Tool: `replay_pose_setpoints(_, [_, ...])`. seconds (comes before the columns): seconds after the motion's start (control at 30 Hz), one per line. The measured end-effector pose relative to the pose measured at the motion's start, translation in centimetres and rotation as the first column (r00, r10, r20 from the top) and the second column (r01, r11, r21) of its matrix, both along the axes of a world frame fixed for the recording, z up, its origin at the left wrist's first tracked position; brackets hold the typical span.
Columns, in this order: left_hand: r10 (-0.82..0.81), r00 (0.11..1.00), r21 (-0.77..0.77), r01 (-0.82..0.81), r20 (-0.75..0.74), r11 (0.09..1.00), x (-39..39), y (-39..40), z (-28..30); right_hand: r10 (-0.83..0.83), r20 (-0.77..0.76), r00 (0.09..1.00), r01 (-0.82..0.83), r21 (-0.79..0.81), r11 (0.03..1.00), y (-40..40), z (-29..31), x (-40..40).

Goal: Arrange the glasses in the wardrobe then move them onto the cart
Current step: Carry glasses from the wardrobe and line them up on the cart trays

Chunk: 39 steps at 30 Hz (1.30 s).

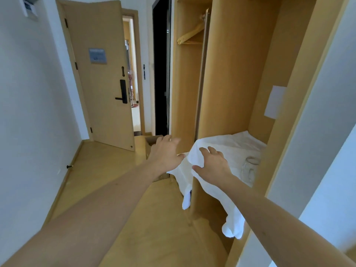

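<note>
On the far left, a pale wooden door (100, 74) stands ajar with a black lever handle (121, 93) and a small grey-blue notice (97, 55) whose print is too blurred to read. The floor (107, 170) is glossy, honey-coloured wood. The left hand (166, 154) reaches forward with its fingers spread and straight, gripping nothing, its thumb just touching the near left edge of a white cloth (227, 149). An open cardboard box (152, 141) sits on the floor behind that hand. The cloth is soft and creased, draped over a shelf in the light-wood wardrobe (231, 74), its corners hanging down in limp folds. The right hand (212, 165) lies on the cloth with fingers apart and slightly bent, pressing the fabric rather than pinching it. Up in the left compartment, a wooden hanger (189, 34) hangs from a metal rail. Further right on the cloth, near the wardrobe's right wall, stands a clear, round-rimmed glass (250, 167). A blank white sheet (274, 102) is stuck to the inner right wall
</note>
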<state>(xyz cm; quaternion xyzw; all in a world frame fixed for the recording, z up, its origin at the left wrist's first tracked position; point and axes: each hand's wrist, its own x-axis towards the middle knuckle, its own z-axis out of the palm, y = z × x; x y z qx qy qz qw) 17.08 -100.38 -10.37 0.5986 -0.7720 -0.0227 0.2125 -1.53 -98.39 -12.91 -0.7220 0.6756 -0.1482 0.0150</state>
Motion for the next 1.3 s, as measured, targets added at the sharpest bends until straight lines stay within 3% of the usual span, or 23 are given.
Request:
replay_pose_setpoints(0.4, [-0.191,0.978,0.029,0.190,0.086,0.981,-7.8,-17.0,-1.3,-0.187,0.086,0.979,0.188,-0.004,0.982,-14.2,-2.5,-5.7])
replay_pose_setpoints(0.63, [-0.348,0.934,0.040,0.346,0.083,0.937,-14.1,-24.5,-2.3,-0.352,0.053,0.935,0.349,0.056,0.935,-18.5,-4.0,-10.7])
replay_pose_setpoints(0.97, [-0.594,0.804,0.082,0.590,0.026,0.803,-21.6,-31.5,-5.4,-0.580,0.016,0.814,0.573,0.141,0.808,-21.2,-5.7,-14.9])
replay_pose_setpoints(1.3, [-0.786,0.616,0.132,0.776,0.058,0.617,-26.0,-38.4,-6.2,-0.776,0.036,0.629,0.759,0.187,0.624,-24.8,-6.1,-14.6])
